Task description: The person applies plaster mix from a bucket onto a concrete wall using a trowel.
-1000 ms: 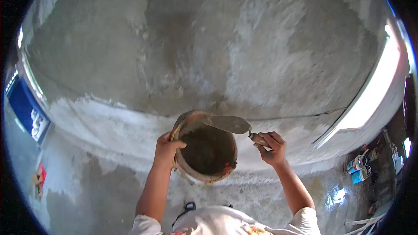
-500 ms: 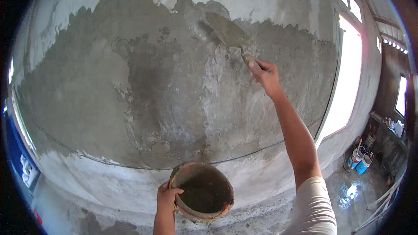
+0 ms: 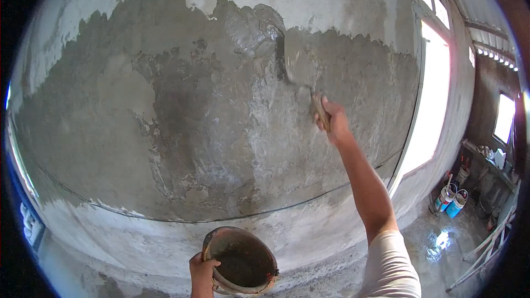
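Note:
My right hand (image 3: 331, 121) is raised high and grips the wooden handle of a trowel (image 3: 301, 69). The trowel's blade lies flat against the wall (image 3: 193, 110), just below a fresh lump of wet grey mortar (image 3: 251, 25) near the upper edge of the plastered patch. My left hand (image 3: 202, 271) holds the rim of a round, mortar-stained bucket (image 3: 240, 262) low in front of me. Dark wet mortar sits inside the bucket.
The wall is rough grey plaster with a bare whitish band along its base. A bright doorway (image 3: 433, 105) opens at the right. Two blue-and-white cans (image 3: 451, 201) stand on the wet floor beyond it, near a cluttered shelf.
My right hand swung the trowel from over the bucket up to the wall, then turned the blade downward along the plaster. The bucket dropped lower in view as my head tilted up.

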`<act>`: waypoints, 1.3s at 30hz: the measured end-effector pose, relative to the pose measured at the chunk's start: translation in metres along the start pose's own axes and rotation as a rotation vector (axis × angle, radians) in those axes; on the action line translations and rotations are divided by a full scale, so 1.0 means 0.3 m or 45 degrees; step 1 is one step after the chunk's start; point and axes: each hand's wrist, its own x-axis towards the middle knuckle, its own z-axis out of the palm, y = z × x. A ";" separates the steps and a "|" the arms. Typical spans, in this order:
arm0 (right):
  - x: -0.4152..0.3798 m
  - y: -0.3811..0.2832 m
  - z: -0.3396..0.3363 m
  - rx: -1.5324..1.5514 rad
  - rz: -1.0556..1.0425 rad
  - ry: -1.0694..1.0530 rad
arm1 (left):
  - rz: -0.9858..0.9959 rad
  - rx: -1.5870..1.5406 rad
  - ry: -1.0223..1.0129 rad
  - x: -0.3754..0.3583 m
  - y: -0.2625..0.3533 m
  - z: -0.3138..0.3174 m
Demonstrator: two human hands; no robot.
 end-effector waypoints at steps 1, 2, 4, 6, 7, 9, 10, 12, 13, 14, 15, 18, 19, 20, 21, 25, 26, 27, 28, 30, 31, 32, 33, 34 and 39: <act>0.030 -0.025 0.031 0.008 0.004 0.001 | -0.012 0.061 0.022 -0.003 0.002 -0.009; 0.079 -0.059 0.072 0.022 -0.025 0.009 | -0.007 0.065 0.025 0.002 -0.003 -0.014; 0.132 -0.062 0.142 0.038 -0.053 0.023 | -0.014 0.084 0.060 0.006 -0.022 -0.025; 0.158 -0.032 0.205 -0.020 0.019 0.010 | -0.026 0.126 0.089 0.001 -0.020 -0.031; 0.148 -0.012 0.232 -0.022 0.019 0.012 | -0.043 0.160 0.126 -0.005 -0.021 -0.035; 0.099 0.034 0.264 -0.056 0.142 -0.132 | -0.015 0.112 0.096 -0.003 -0.031 -0.041; 0.070 0.046 0.268 -0.061 0.148 -0.131 | 0.010 0.072 0.072 -0.005 -0.040 -0.053; 0.040 0.043 0.271 -0.071 0.158 -0.215 | -0.046 0.276 0.129 0.013 -0.054 -0.078; 0.054 0.028 0.266 -0.073 0.149 -0.217 | -0.094 0.483 0.196 0.023 -0.057 -0.086; 0.085 -0.004 0.253 -0.059 0.052 -0.146 | -0.083 0.470 0.195 0.028 -0.064 -0.081; 0.119 -0.032 0.244 -0.042 -0.038 -0.078 | -0.044 0.330 0.179 0.020 -0.074 -0.077; 0.209 -0.149 0.239 -0.138 -0.172 0.006 | -0.009 0.225 0.161 0.007 -0.081 -0.071; 0.217 -0.141 0.228 -0.131 -0.173 0.006 | -0.011 0.253 0.146 0.009 -0.079 -0.068; 0.222 -0.120 0.213 -0.182 -0.137 0.008 | -0.010 0.259 0.149 0.021 -0.104 -0.074; 0.223 -0.089 0.192 -0.233 -0.096 0.012 | 0.013 0.226 0.172 0.040 -0.150 -0.086; 0.038 0.119 0.060 -0.316 0.095 -0.001 | 0.056 0.046 0.093 0.037 -0.168 -0.067; -0.052 0.140 0.038 -0.340 0.140 -0.018 | 0.048 0.053 0.093 0.015 -0.137 -0.046; -0.139 0.148 0.014 -0.320 0.199 -0.034 | 0.005 0.069 0.095 -0.016 -0.092 -0.022; -0.221 0.163 -0.018 -0.300 0.253 -0.051 | -0.033 0.082 0.097 -0.035 -0.072 -0.004; -0.384 0.244 -0.096 -0.275 0.344 0.109 | 0.017 0.166 0.117 0.032 -0.167 -0.038; -0.476 0.279 -0.135 -0.267 0.395 0.107 | 0.065 0.248 0.137 0.057 -0.199 -0.047; -0.568 0.301 -0.168 -0.261 0.445 0.096 | 0.072 0.243 0.146 0.047 -0.194 -0.021; -0.666 0.314 -0.193 -0.260 0.447 0.055 | 0.080 0.140 0.129 0.021 -0.184 0.014; -0.767 0.382 -0.235 -0.264 0.473 0.093 | 0.087 0.037 0.116 0.002 -0.181 0.035; -1.227 0.539 -0.315 -0.363 0.813 0.056 | 0.018 0.317 0.126 0.007 -0.243 0.104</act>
